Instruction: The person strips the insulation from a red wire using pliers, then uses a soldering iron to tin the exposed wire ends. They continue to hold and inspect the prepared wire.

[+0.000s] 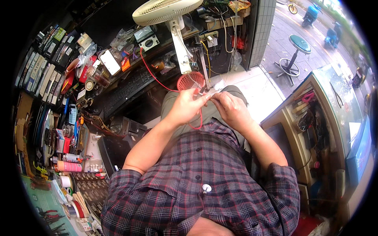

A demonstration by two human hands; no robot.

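Note:
In the middle, over my lap, my left hand is closed around a red lead. This lead runs up to a small grey box-shaped device on the bench, and a loop of it hangs below my fingers. My right hand faces it, thumb and fingertips pinched together close to the left fingertips. Whatever lies in that pinch is too small to make out. Just beyond the hands, thin wires come from the opened neck of a cream electric fan, above a red plastic basket.
To the left, a cluttered bench carries a black keyboard, a white phone and a glass jar. Stacked boxes stand farther left. A glass-topped cabinet is at right; a green round stool stands outside.

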